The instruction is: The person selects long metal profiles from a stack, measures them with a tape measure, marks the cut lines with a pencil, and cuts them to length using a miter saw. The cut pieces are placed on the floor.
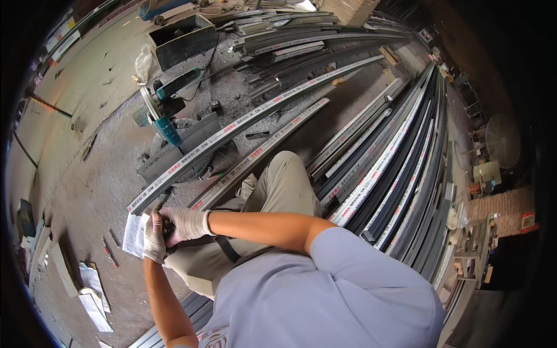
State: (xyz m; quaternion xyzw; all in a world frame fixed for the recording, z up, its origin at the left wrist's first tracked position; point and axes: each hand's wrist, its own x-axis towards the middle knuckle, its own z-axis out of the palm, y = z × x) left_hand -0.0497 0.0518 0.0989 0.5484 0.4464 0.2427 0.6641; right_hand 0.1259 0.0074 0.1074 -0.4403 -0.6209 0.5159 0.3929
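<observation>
My left hand [154,239] and my right hand [188,224] meet in front of my knees, both in whitish knit gloves with darkened fingers. Their fingers are curled together, and whatever lies between them is hidden. Just beyond is the near end of a long grey metal profile [232,130] with a printed white strip. A white sheet [133,236] shows beside my left hand; whether that hand touches it I cannot tell. Past the profile stands a teal power saw [164,124], partly behind it. A second profile [261,152] lies nearer my legs.
Long stacked profiles [383,165] fill the right side, with more bars [290,40] at the back. A dark open box [183,42] stands beyond the saw. Papers [94,301] and a red-handled tool [110,253] lie on the floor at left. A fan [502,142] stands far right.
</observation>
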